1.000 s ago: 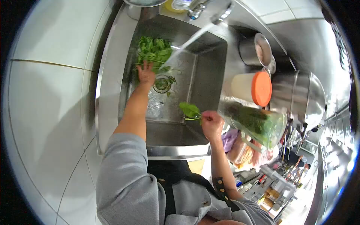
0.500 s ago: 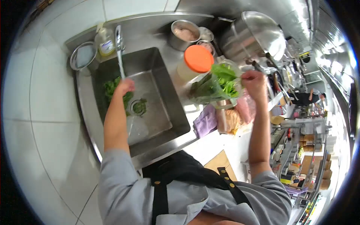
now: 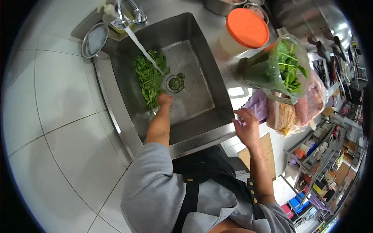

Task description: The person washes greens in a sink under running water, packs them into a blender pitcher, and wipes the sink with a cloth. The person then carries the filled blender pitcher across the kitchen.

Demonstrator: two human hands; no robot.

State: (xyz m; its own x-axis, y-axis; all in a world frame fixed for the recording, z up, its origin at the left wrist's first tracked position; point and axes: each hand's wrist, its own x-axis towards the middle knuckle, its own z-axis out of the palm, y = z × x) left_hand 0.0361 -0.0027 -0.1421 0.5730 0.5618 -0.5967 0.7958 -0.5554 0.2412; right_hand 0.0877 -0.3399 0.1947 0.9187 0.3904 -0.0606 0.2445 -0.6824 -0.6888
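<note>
Leafy greens [image 3: 149, 79] lie in the left part of the metal sink [image 3: 200, 93], under running water [image 3: 143, 50]. My left hand [image 3: 165, 100] is low in the sink at the lower right edge of these greens; its fingers are hidden or blurred. More leaf bits [image 3: 176, 82] sit on the drain. My right hand [image 3: 246, 123] is over the sink's front right corner, fingers apart and nothing in them, beside a purple cloth [image 3: 256, 105]. Above it on the counter, a clear container [image 3: 268, 70] holds greens, some sticking out of its mouth.
An orange-lidded tub [image 3: 244, 33] stands right of the sink. The faucet [image 3: 123, 20] and a metal pot [image 3: 96, 40] are at the back left. Bagged food [image 3: 289, 116] lies beyond the cloth. Large metal pans [image 3: 311, 19] and shelving [image 3: 322, 155] are farther right.
My right hand has come back from the container's mouth to the sink corner and let go of the leafy stem. My left hand has moved down along the greens. The view has shifted.
</note>
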